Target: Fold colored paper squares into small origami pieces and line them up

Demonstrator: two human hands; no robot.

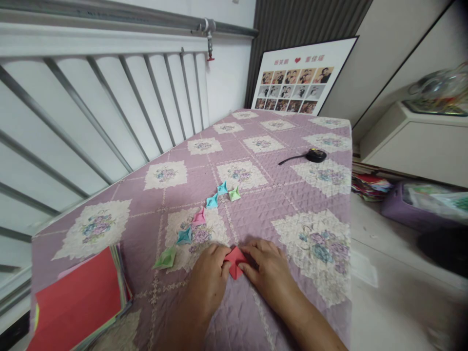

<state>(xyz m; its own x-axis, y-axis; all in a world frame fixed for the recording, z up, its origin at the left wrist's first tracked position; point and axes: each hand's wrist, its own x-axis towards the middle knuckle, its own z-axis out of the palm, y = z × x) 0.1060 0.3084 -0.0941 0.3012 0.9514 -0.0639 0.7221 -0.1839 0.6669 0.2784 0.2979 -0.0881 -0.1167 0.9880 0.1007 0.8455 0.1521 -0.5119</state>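
Note:
A small piece of folded red paper [236,263] lies near the front of the cloth-covered table, held at both sides. My left hand [212,268] pinches its left edge between thumb and fingers. On the other side, my right hand [263,263] grips the right edge the same way. Beyond my hands, several small folded paper pieces run in a slanting line: a green one [165,258], a teal one [184,236], a pink one [199,216], a blue one [212,200], another blue one [222,188] and a light green one [234,194].
A stack of coloured paper with a red sheet on top [78,297] sits at the left front. A black tape measure [315,155] with a strap lies at the back right of the floral tablecloth [256,195]. A radiator [102,102] borders the left side.

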